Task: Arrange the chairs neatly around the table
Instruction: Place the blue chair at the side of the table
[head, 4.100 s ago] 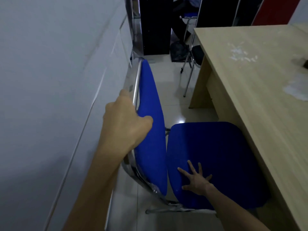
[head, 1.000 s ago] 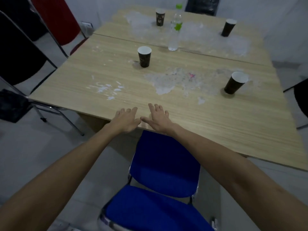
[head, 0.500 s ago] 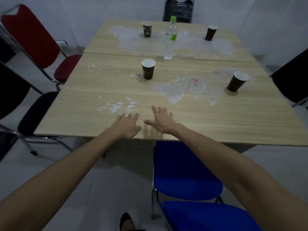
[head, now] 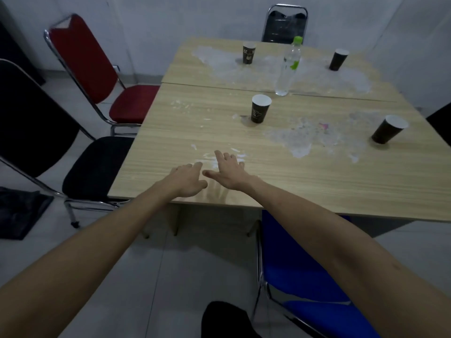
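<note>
A light wooden table [head: 305, 184] fills the middle of the view. My left hand [head: 189, 178] and my right hand [head: 230, 170] hover side by side over its near edge, fingers spread, holding nothing. A blue chair [head: 300, 276] stands at the near side, its seat partly under the tabletop, below my right arm. On the left side stand a black chair [head: 95, 167] and a red chair [head: 131, 103]. Another black chair [head: 284, 23] stands at the far end.
Several dark paper cups, the nearest [head: 260, 111], and a clear bottle [head: 288, 67] with a green cap stand on the stained tabletop. A dark bag [head: 19, 213] lies on the floor at the left. My dark shoe [head: 224, 320] shows at the bottom.
My view has shifted left along the table's near edge. The blue chair now sits at the lower right, and both hands stay outstretched and empty over the table edge.
</note>
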